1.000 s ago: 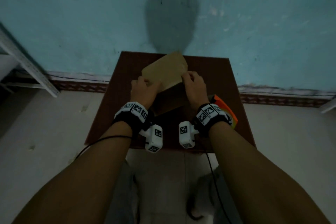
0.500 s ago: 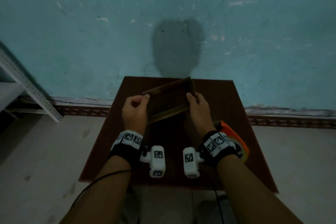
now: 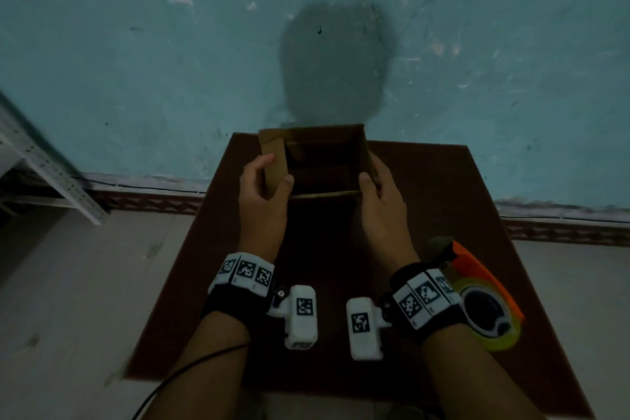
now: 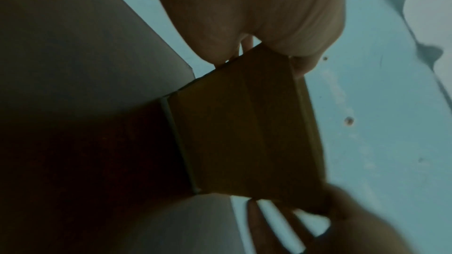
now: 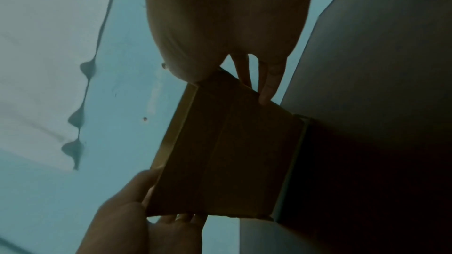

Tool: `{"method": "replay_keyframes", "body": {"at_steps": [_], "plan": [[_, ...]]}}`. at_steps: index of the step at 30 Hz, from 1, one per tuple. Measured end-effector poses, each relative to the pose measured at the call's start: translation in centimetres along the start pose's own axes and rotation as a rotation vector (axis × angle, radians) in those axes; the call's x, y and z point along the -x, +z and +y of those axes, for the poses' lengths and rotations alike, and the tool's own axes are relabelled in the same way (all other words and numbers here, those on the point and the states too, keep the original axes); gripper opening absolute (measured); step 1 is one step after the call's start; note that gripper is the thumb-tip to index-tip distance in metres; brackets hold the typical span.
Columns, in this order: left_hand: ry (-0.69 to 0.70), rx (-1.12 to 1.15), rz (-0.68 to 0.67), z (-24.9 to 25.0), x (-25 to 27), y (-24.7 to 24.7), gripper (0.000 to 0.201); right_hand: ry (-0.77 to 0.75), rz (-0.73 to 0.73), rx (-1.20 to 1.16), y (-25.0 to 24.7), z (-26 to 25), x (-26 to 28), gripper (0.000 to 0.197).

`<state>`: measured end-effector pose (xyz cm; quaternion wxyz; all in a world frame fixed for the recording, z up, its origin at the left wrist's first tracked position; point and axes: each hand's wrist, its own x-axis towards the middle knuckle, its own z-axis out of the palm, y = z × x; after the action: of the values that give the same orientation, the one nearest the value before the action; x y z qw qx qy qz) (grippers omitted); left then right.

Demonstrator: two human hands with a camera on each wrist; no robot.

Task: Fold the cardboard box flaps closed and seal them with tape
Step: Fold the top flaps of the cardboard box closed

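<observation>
A small brown cardboard box (image 3: 320,160) stands upright on the dark red table (image 3: 443,201), its top open and its flaps up. My left hand (image 3: 264,181) grips the box's left flap, thumb inside and fingers outside. My right hand (image 3: 376,187) holds the right wall, thumb at the near corner. In the left wrist view the box's near face (image 4: 244,132) fills the middle, with my left hand (image 4: 269,36) above it. The right wrist view shows the same face (image 5: 220,152) under my right hand (image 5: 244,55). An orange tape dispenser (image 3: 484,303) lies behind my right wrist.
The table stands against a teal wall (image 3: 170,61), with pale floor (image 3: 68,283) on both sides. A grey metal shelf frame (image 3: 44,164) leans at the far left. A black cable (image 3: 191,372) runs from my left wrist off the table's near edge.
The box has gone from flattened and tilted to squared open and upright on the table. Both hands moved apart to its left and right sides.
</observation>
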<state>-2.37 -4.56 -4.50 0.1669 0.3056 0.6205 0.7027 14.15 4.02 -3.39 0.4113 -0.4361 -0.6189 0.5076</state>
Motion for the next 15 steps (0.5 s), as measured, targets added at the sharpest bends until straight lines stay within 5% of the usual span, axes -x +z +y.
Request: {"method": "replay_keyframes", "body": {"at_steps": [8,15], "plan": [[-0.031,-0.083,0.039,-0.5,-1.2,-0.3,0.024,0.038,-0.048,0.001,0.8,0.1,0.0,0.046],[-0.041,-0.135,-0.071,0.6,-0.6,-1.0,0.03,-0.014,-0.072,0.196,-0.7,-0.3,-0.1,0.043]]}}
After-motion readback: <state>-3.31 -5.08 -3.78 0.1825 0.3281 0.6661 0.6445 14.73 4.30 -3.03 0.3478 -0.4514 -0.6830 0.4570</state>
